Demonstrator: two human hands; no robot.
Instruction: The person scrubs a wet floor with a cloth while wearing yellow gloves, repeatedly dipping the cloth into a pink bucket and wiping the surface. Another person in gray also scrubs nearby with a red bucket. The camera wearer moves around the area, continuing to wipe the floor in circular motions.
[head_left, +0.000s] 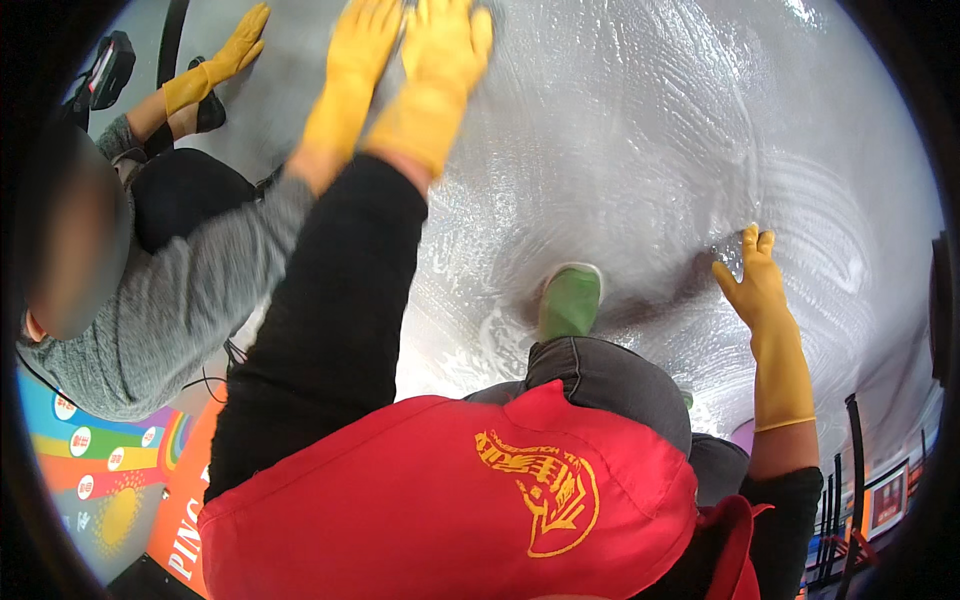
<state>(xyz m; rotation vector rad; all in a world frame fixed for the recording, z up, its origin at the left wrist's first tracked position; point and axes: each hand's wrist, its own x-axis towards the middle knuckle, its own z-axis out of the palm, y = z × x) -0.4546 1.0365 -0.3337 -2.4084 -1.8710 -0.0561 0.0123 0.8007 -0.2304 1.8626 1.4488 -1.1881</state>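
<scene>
My left hand (448, 45), in a yellow rubber glove, stretches flat over the wet, soapy grey floor (622, 135) at the top of the view. Its fingertips reach the picture's edge, and what is under the palm is hidden. Right beside it, a co-worker's yellow-gloved hand (364, 45) lies at the same height. My right hand (759, 281), gloved the same way, is out to the right with thumb and fingers apart and nothing in it. Its fingertips are at the wet surface. Foam swirls and streaks cover the floor between my hands.
A co-worker (172, 300) in a grey top crouches close on my left, with another gloved hand (225, 56) on the floor. My green boot (571, 300) stands on the foam. An orange printed panel (184, 517) is at lower left; black posts (855, 465) rise at right.
</scene>
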